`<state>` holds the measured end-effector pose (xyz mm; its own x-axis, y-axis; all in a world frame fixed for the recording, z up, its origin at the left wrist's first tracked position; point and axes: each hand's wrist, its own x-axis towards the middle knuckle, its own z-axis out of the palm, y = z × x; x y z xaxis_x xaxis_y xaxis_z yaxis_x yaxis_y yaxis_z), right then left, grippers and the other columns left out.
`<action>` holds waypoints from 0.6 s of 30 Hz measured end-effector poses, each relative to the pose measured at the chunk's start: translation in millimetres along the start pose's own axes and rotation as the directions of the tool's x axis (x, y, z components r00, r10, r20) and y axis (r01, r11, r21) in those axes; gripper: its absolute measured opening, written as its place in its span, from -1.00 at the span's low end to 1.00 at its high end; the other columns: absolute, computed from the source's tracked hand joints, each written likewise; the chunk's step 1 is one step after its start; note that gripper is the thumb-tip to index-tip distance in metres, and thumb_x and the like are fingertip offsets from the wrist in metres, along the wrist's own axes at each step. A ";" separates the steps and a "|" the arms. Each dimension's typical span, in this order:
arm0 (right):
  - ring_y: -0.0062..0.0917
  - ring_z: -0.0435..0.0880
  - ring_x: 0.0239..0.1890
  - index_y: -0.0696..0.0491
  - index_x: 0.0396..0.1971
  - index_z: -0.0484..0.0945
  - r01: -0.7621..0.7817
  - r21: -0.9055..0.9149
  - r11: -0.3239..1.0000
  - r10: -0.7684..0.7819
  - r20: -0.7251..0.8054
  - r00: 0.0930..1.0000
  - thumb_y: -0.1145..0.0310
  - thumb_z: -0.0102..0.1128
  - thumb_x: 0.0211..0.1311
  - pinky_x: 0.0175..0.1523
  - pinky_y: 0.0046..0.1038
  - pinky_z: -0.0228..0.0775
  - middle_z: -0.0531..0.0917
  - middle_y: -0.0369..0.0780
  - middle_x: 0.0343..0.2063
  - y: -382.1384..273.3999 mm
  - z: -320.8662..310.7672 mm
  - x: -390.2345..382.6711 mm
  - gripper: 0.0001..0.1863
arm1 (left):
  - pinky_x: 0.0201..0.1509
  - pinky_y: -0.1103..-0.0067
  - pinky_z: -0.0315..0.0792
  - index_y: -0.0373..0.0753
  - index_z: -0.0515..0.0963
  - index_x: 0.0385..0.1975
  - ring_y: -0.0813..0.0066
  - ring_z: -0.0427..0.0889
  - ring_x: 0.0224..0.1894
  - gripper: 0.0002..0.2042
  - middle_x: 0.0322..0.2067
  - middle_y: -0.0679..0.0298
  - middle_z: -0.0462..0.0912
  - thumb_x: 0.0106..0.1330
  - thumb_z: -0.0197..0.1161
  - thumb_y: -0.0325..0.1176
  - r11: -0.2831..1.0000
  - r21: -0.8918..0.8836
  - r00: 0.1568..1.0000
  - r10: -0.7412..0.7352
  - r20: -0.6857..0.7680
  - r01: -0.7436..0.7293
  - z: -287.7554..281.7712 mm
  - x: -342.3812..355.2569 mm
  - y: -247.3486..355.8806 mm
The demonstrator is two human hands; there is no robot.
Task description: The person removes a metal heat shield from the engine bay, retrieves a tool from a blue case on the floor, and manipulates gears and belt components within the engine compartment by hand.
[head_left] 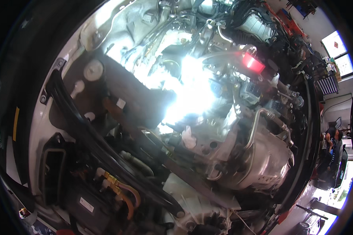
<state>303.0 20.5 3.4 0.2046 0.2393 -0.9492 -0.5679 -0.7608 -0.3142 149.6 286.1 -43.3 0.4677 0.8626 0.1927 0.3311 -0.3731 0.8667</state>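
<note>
Neither my left hand nor my right hand shows in the head view. Below me lies an open engine bay, with a very bright white glare (190, 90) washing out its middle; whatever is inside it I cannot make out. A glowing red object (253, 62) sits up and right of the glare. A long black brace bar (78, 109) crosses the left side, near a dark panel with a pale round plug (93, 71). Bent metal pipes (259, 117) run over a large silver housing (262, 164) at the right, and a translucent plastic reservoir (176, 188) is lower down.
Orange cables (129, 201) and a black box (86, 196) are at the lower left, inside the car's body edge (41, 113). At the far right, beyond the car's front, are windows (335, 43), shelving, other vehicles (331, 164) and the workshop floor, small in view.
</note>
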 end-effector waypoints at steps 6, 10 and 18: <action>-0.17 0.47 -0.04 0.07 -0.26 0.47 0.035 0.053 0.998 -0.040 0.085 0.996 0.16 0.24 0.11 -0.05 -0.01 0.31 0.50 -0.13 -0.09 -26.4 -10.1 -9.0 -0.67 | 0.00 0.36 0.34 0.04 0.51 -0.37 0.23 0.35 -0.06 -0.81 -0.16 0.28 0.44 0.03 0.33 -0.37 1.000 0.014 1.000 -0.021 0.013 0.021 -2.3 -3.1 -0.4; -0.16 0.48 -0.04 0.07 -0.26 0.47 0.019 0.057 0.998 -0.026 0.113 0.993 0.14 0.24 0.11 -0.03 0.01 0.30 0.51 -0.13 -0.09 -28.0 -22.7 -18.9 -0.67 | -0.01 0.38 0.35 0.07 0.52 -0.37 0.26 0.35 -0.07 -0.82 -0.15 0.31 0.45 0.03 0.33 -0.35 1.000 -0.001 0.999 -0.029 0.033 0.029 -4.1 -7.0 0.5; -0.14 0.48 -0.01 0.07 -0.25 0.46 0.061 0.130 0.990 -0.086 0.199 0.976 0.14 0.25 0.11 0.03 0.04 0.28 0.52 -0.09 -0.08 -66.5 -16.8 -18.4 -0.65 | 0.01 0.38 0.33 0.08 0.54 -0.39 0.28 0.35 -0.07 -0.83 -0.16 0.32 0.47 0.02 0.34 -0.32 0.998 0.008 0.997 -0.064 0.049 0.063 -3.9 -15.2 2.5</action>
<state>350.4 56.6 42.0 0.0898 0.4192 -0.9034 -0.6532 -0.6600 -0.3712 140.0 273.4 -42.3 0.4853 0.8668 0.1144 0.3669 -0.3207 0.8732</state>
